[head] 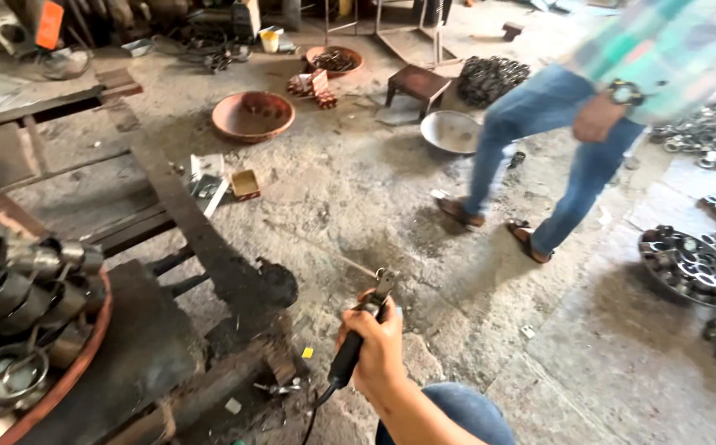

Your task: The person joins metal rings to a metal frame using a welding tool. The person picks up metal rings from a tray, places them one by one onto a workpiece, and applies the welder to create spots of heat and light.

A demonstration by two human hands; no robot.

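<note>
Right hand [377, 346] seen low in the centre of the view, forearm rising from the bottom edge above a blue-denim knee [457, 412], wrist bent slightly and knuckles turned up. Fingers wrapped tight round the black rubber-sleeved handle of a welding electrode holder [356, 342], metal clamp head tilted up and away over the grey concrete floor [358, 189], black cable trailing down from the handle's lower end. Left hand nowhere in view.

Just left of the tool, a dark, grimy wood-and-steel worktop [135, 346], edge charred, small metal scraps lying at its foot. At the far left, a shallow rust-brown round tray [86, 354] heaped with short shiny steel cylinders [36, 284]. Further off on the floor, well apart from the hand: an empty terracotta-coloured bowl [253, 115], a dull grey metal basin [451, 132], a small dark low stool [418, 84]. At the right edge, a round pan of small silvery metal rings [692, 264].

Another person [564, 124] mid-stride across the floor beyond, in blue jeans, sandals, checked shirt and wristwatch, one hand hanging loosely curled at the hip.
</note>
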